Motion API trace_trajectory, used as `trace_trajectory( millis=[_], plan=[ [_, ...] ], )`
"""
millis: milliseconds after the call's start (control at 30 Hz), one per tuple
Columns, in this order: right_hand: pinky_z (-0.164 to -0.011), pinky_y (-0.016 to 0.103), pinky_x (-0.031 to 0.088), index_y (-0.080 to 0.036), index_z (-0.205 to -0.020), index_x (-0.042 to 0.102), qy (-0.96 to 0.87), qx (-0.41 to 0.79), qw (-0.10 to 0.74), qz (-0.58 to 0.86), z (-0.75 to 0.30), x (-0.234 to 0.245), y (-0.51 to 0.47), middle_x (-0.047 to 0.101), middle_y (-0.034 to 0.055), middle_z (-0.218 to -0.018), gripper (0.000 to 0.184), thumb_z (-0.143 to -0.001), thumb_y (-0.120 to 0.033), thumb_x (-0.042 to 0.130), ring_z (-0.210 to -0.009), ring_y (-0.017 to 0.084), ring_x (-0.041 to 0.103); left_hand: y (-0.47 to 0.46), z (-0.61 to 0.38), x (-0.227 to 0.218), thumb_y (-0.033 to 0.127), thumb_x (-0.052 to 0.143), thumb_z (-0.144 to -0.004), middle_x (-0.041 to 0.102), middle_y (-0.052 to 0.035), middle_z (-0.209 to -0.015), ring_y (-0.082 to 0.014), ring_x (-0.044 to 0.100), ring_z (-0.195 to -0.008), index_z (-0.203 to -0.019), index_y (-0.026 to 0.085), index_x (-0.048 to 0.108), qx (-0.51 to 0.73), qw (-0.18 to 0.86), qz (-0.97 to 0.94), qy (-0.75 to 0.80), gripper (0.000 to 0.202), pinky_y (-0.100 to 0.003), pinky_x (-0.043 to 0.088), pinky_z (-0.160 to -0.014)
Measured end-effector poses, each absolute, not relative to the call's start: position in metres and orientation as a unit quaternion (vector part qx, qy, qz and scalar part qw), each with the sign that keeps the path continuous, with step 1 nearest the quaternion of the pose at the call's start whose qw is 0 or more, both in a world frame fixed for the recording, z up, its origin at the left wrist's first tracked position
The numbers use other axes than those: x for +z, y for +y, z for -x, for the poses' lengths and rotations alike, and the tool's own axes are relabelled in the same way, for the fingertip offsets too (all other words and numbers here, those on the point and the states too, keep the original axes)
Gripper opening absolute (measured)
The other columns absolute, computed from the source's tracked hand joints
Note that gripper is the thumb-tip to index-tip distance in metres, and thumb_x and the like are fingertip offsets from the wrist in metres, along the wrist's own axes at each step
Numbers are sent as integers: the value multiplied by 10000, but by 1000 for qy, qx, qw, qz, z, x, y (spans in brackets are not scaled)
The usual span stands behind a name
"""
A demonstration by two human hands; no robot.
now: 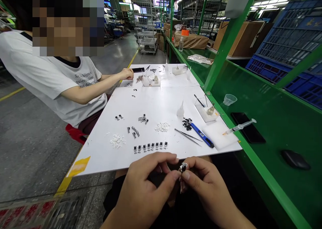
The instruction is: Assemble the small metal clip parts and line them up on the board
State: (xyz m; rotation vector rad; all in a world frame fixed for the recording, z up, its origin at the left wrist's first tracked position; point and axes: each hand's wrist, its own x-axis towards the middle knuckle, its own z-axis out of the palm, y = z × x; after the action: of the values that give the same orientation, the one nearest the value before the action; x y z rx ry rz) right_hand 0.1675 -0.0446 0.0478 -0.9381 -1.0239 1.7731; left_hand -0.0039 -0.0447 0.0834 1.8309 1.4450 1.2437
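Note:
Just past the near edge of the white table, my left hand [148,183] and my right hand [210,182] meet around a small black, white and metallic part [183,167]. Thumb and fingers of each hand pinch it; its lower portion is partly hidden. Beyond my hands, a row of similar small black-and-metal parts [148,147] lies on the tabletop. Loose white pieces form one pile [162,127] in the middle and another pile [117,141] to the left. Small black pieces [187,124] lie near metal tweezers [188,135] and a blue utility knife [201,134].
A syringe [238,126] rests over a white foam pad [218,135]. Behind are a squeeze bottle [180,109] and a small jar [210,110]. A phone [248,128], mouse [294,159] and plastic cup [229,99] lie on the green bench. A co-worker [75,78] sits at left.

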Motion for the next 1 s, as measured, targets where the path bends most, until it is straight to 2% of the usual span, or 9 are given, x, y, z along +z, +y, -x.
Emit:
trace_trajectory(
  millis=[133,200,267,400,467,733,1000],
  plan=[
    [-466,190,421,-154,-798,638,-339,778,403,343,-163,43,-43,629,-16,-635,277,-789,-377,802,-510,90,557,-38,11,61,293,656,-890,813,-79,-942,-209,763,-792,-996,218,767,475,484,-571,462,171,-307,638,-701],
    [-448,173,419,-146,-783,641,-299,806,393,325,-160,43,-41,623,-26,-622,252,-780,-339,802,-464,65,524,-36,12,50,352,657,-900,816,-88,-896,-233,770,-785,-1009,218,770,486,573,-522,403,206,-349,645,-706],
    [-425,159,430,-133,-762,643,-259,833,385,301,-157,45,-39,599,-36,-596,230,-767,-303,798,-419,43,473,-35,12,42,365,675,-891,814,-84,-836,-235,769,-746,-1012,224,777,493,619,-490,366,212,-364,645,-701],
    [-399,138,446,-106,-740,652,-218,856,384,270,-155,50,-36,571,-38,-572,190,-759,-246,779,-394,24,427,-36,9,40,297,756,-832,820,-63,-874,-213,771,-801,-955,253,803,509,623,-466,370,140,-316,630,-758],
    [-400,134,449,-99,-730,654,-216,856,386,269,-155,51,-36,570,-34,-572,182,-762,-234,772,-396,21,426,-36,7,42,293,771,-816,822,-54,-858,-205,770,-774,-926,258,811,513,620,-461,374,122,-296,630,-731],
    [-387,135,435,-102,-705,650,-223,855,378,275,-153,49,-38,572,-34,-554,217,-746,-260,795,-377,20,424,-37,4,43,279,836,-741,808,-61,-807,-206,752,-759,-801,205,810,537,600,-432,406,99,-294,619,-705],
    [-374,138,412,-108,-662,643,-233,851,379,280,-154,47,-40,539,-46,-502,230,-737,-259,799,-359,24,413,-38,5,34,212,814,-771,795,-8,-819,-138,714,-759,-821,243,807,528,645,-407,374,60,-213,559,-718]
  ],
)
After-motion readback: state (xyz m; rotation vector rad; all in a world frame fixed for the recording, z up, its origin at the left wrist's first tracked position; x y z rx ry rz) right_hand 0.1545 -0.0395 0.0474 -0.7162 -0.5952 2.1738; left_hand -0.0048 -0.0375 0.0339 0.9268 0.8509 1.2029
